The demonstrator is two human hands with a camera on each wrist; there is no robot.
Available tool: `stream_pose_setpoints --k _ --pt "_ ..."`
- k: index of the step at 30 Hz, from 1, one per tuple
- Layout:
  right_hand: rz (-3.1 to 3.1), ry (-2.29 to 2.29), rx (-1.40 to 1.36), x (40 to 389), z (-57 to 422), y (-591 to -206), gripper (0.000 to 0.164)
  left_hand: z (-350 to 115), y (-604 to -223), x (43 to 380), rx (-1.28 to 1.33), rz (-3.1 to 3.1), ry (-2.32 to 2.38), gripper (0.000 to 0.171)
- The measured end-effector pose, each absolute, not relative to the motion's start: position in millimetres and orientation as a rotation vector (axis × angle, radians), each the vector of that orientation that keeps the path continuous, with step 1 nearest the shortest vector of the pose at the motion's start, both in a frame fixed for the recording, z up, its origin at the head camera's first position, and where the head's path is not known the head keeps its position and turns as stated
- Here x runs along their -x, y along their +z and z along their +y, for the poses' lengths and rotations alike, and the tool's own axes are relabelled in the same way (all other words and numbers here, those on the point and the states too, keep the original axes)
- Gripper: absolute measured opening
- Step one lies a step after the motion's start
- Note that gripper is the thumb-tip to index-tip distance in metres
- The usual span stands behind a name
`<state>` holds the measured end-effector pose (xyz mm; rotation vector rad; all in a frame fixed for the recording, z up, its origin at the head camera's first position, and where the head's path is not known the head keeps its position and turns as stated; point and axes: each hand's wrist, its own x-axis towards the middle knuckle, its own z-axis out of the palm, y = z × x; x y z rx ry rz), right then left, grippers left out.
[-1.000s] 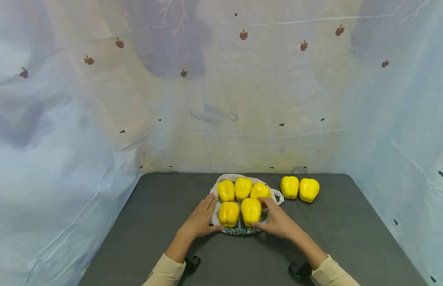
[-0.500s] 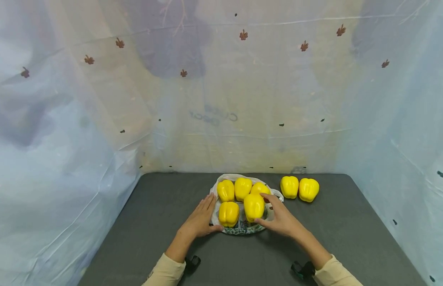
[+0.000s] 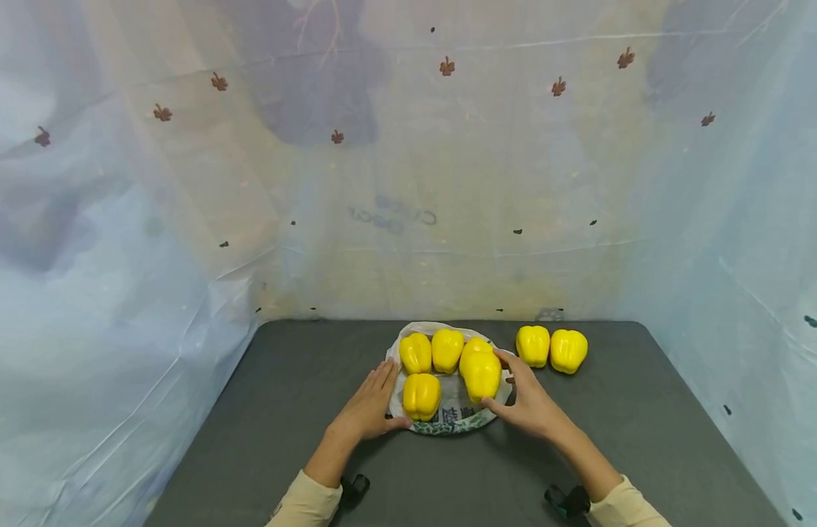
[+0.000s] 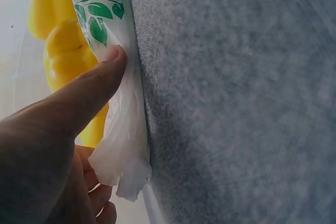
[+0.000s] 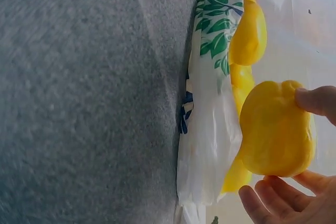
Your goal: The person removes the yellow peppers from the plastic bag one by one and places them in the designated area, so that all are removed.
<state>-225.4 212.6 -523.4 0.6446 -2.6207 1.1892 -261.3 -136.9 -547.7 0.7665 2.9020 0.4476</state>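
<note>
My right hand (image 3: 530, 402) holds a yellow bell pepper (image 3: 482, 378) over the right side of a white plastic bag (image 3: 456, 399) with green leaf print. In the right wrist view, thumb and fingers grip this bell pepper (image 5: 278, 129) at opposite ends, higher than the bag's rim (image 5: 210, 108). Several more yellow peppers sit in the opened bag, one of them at the front left (image 3: 422, 397). My left hand (image 3: 367, 402) rests along the bag's left edge, fingers straight. Its thumb (image 4: 100, 87) touches the bag's front side in the left wrist view.
Two other yellow bell peppers, a left one (image 3: 533, 346) and a right one (image 3: 569, 351), stand on the dark grey table (image 3: 646, 439) to the right of the bag. A pale printed sheet (image 3: 408, 183) hangs behind the table and along its sides.
My right hand has lifted the pepper from the bag's front right and carried it right and away from me, partly over the back right pepper. The left hand has stayed put.
</note>
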Motion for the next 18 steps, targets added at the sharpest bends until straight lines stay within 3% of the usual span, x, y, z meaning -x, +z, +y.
stream_pose_setpoints --k 18 --pt "-2.599 1.19 -0.508 222.6 236.4 -520.3 0.09 -138.1 -548.3 262.8 -0.784 2.913 0.449 0.115"
